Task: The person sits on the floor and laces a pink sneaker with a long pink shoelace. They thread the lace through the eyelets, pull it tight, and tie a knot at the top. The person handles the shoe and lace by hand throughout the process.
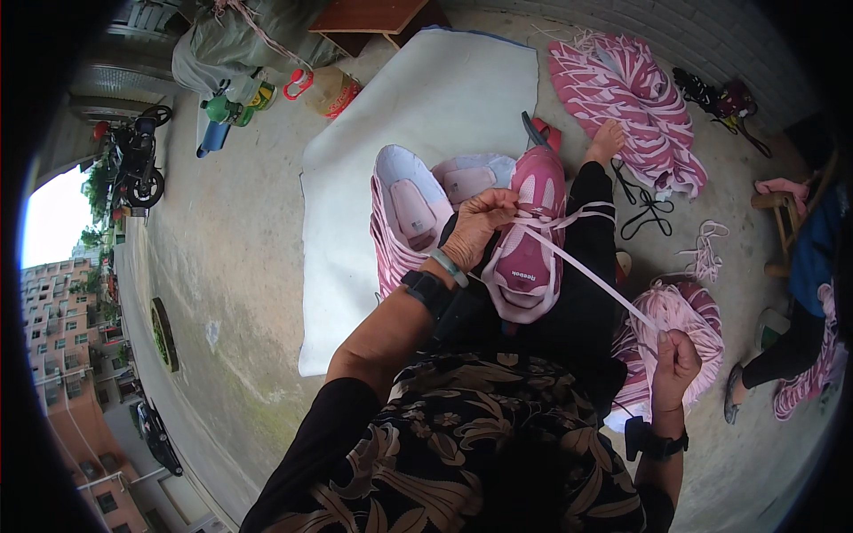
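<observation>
A pink sneaker upper point(524, 262) lies across my lap, its toe end pointing away from me. Over its middle runs a pale pink shoelace point(597, 277), pulled taut toward the lower right. My left hand point(480, 224) is closed at the left edge of the sneaker's lacing, its fingertips pinching the lace there. Out to the right, my right hand point(675, 360) grips the other stretch of the lace between thumb and fingers. Another loop of lace point(593, 210) hangs off the sneaker's right side. What exactly lies under my left fingertips is partly hidden.
Stacked pink shoe uppers point(409, 200) stand left of my lap on a white sheet point(342, 258). A bundle of pale laces point(680, 315) lies by my right hand. A large pile of pink uppers point(622, 107) sits far right. Bottles point(329, 93) stand far left; another person's leg point(782, 351) is at right.
</observation>
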`<state>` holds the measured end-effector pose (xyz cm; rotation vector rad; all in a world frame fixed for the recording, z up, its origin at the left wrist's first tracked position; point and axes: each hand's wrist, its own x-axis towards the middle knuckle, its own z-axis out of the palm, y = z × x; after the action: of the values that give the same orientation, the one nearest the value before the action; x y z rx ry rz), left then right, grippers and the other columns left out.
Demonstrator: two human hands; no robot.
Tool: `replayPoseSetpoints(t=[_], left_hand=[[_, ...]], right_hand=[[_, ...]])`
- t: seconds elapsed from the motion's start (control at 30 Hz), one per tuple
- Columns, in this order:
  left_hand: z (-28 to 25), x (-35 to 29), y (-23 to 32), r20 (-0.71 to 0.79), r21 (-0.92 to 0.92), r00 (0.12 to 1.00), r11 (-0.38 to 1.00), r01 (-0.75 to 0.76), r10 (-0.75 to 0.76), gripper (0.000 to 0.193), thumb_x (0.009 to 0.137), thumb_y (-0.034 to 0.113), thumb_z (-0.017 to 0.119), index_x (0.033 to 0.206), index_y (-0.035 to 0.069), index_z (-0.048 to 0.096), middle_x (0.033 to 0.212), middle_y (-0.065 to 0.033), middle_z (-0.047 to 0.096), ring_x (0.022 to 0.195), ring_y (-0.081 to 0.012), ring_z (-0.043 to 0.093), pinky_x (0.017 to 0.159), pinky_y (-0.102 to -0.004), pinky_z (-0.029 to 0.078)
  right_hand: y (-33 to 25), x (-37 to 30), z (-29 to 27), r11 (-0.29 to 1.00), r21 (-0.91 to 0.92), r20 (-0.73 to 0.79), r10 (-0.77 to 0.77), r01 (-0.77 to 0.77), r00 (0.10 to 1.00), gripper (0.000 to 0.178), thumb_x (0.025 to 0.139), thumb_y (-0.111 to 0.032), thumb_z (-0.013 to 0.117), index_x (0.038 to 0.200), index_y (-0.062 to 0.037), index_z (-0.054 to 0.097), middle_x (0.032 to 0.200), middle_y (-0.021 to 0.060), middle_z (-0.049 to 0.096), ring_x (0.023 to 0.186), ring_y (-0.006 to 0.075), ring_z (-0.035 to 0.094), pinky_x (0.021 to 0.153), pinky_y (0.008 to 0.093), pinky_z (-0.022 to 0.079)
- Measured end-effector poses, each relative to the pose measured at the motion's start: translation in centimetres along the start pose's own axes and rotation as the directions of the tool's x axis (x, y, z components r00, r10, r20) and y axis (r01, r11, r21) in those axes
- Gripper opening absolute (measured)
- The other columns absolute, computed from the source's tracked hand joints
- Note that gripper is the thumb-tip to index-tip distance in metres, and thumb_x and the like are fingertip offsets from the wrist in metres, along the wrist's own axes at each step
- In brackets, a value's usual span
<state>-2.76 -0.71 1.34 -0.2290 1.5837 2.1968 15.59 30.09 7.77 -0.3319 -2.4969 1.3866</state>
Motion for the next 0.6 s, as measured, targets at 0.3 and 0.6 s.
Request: replayPoseSetpoints(t=[0.3, 0.6], left_hand=[[0.1, -0.4, -1.3, -0.007, 0.079, 0.999, 0.996, -0.046, 0.047, 0.016, 0.080, -0.005, 0.051, 0.090, 0.004, 0.060, 0.084, 0.0012, 0.058, 0.078, -0.0073, 0.052, 0.078, -0.0212, 0.042], [-0.8, -0.3, -1.1, -0.029, 0.284, 0.989, 0.950, -0.133, 0.147, 0.014, 0.079, -0.008, 0.048, 0.084, 0.004, 0.055, 0.078, 0.0003, 0.057, 0.074, -0.0081, 0.053, 0.074, -0.0211, 0.043]], right_hand=[[6.9, -3.0, 0.5, 0.940, 0.150, 0.311, 0.248, -0.305, 0.917, 0.016, 0.086, -0.010, 0.058, 0.073, -0.0023, 0.053, 0.062, -0.0068, 0.041, 0.059, 0.0021, 0.034, 0.052, 0.0173, 0.029], [-0.3, 6.4, 11.7, 0.993, 0.110, 0.386, -0.080, 0.041, 0.919, 0.024, 0.081, -0.023, 0.062, 0.091, -0.0038, 0.053, 0.074, 0.0102, 0.058, 0.067, 0.0212, 0.058, 0.061, 0.0345, 0.047]])
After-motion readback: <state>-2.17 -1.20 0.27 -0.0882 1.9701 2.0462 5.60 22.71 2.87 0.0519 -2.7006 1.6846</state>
